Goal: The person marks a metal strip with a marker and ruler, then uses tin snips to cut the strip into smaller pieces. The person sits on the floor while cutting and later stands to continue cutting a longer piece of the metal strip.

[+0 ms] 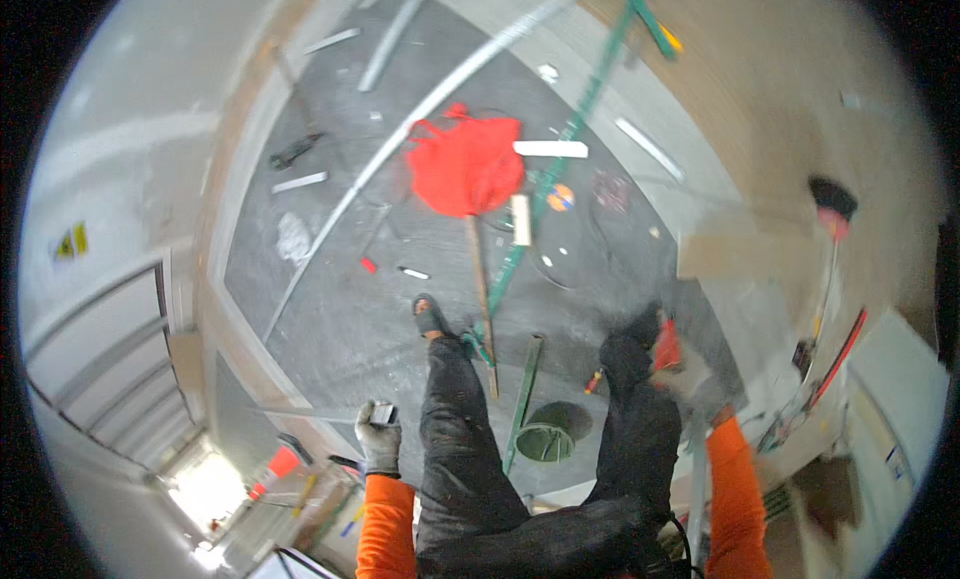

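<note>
I look straight down past my black trousers and shoes (431, 317) to a dusty grey floor far below. My left hand (378, 441), in a grey glove with an orange sleeve, is closed on a small grey and white boxy object (381, 414) beside my left leg. My right hand (688, 379), in a light glove, is motion-blurred by my right knee, next to a red object (667, 346). Its grip is unclear. An upright grey metal strip (697, 479) stands just beneath that hand.
On the floor lie a red bag (465, 164), a wooden stick (482, 299), green metal bars (523, 399), a green round bucket (546, 442), long grey metal rails (400, 139) and white offcuts. A red-headed broom (832, 207) leans at the right. Grey wall panels rise on the left.
</note>
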A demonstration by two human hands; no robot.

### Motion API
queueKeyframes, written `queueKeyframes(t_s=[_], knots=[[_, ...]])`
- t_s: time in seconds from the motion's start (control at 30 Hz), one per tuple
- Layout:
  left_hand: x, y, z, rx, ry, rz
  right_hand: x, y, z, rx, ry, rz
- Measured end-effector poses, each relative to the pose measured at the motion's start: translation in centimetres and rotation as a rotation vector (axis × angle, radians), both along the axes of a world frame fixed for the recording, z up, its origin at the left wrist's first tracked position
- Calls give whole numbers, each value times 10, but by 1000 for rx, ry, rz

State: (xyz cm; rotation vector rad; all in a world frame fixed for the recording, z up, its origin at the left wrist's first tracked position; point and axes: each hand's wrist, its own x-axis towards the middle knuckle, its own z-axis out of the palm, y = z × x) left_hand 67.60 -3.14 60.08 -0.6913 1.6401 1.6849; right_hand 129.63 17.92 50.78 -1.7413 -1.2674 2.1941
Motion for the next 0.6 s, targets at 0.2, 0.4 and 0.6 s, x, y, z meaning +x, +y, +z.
queueKeyframes(t_s=[0.2,0.4,0.6], knots=[[-55,79,228,453,-57,32,-349,33,260,188,339,479],[-146,109,392,918,31,64,-567,-30,463,279,393,484],[-183,114,483,971,130,147,-637,-80,536,361,81,456]])
